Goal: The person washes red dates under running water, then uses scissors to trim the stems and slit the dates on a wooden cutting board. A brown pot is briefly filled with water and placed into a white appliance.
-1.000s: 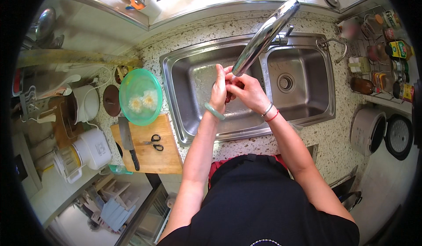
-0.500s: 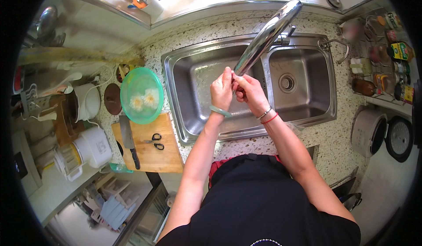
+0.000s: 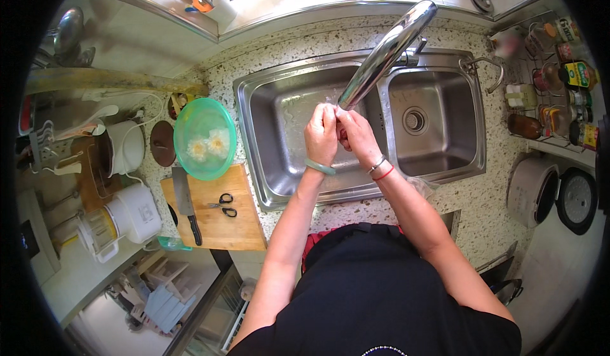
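Note:
Both my hands meet over the large left basin of the steel sink (image 3: 267, 159), just below the tip of the chrome faucet (image 3: 387, 54). My left hand (image 3: 321, 133) is closed, its fingers bent toward the other hand. My right hand (image 3: 360, 138) is closed too, its fingers curled. Between the hands a bit of something small and dark red shows; my fingers hide most of it, so its kind cannot be made out. Small splashes appear at my left fingertips, by the faucet's mouth.
Left of the sink a green bowl (image 3: 184, 117) holds two pale, fluffy pieces in liquid. A wooden cutting board (image 3: 244, 229) carries a knife (image 3: 184, 200) and black-handled scissors (image 3: 225, 205). Jars fill a rack (image 3: 540, 102) at right, above an opened rice cooker (image 3: 534, 191).
My hands have closed in tighter under the faucet, and my left fingers have folded down from a raised position. Water splashes now show at the fingertips.

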A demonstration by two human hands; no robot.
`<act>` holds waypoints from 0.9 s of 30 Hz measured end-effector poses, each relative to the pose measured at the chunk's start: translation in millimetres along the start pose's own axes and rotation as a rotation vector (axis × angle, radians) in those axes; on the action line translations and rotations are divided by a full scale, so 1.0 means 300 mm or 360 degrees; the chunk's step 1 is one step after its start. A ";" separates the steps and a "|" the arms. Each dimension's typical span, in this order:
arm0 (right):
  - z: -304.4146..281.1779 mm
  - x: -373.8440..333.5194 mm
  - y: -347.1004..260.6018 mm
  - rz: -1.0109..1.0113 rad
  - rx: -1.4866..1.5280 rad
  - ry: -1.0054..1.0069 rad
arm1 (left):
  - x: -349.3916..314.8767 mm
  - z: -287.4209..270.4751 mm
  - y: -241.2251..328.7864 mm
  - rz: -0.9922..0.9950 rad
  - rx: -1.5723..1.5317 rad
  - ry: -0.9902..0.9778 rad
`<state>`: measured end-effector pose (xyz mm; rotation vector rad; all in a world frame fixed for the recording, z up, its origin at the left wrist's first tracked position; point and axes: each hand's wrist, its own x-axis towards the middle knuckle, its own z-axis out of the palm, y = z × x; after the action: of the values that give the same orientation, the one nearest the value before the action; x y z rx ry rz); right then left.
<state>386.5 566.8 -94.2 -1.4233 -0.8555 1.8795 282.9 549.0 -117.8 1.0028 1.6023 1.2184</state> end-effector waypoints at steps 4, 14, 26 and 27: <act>0.001 0.004 0.001 -0.0107 -0.0177 -0.0055 | 0.010 -0.020 -0.012 -0.0150 0.0025 -0.0095; -0.007 -0.004 -0.009 -0.0041 0.0170 -0.0064 | -0.021 0.028 0.009 0.0119 -0.0141 0.0030; 0.024 -0.021 0.007 -0.0111 0.0143 -0.0104 | 0.034 -0.003 0.049 -0.0415 -0.0601 0.0009; 0.020 -0.023 0.004 -0.0051 0.0170 -0.0114 | 0.034 -0.016 0.064 -0.0576 -0.0660 -0.0064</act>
<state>382.2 559.9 -89.8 -1.2778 -0.7942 1.9326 277.0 561.1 -99.9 0.4494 1.3493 1.1989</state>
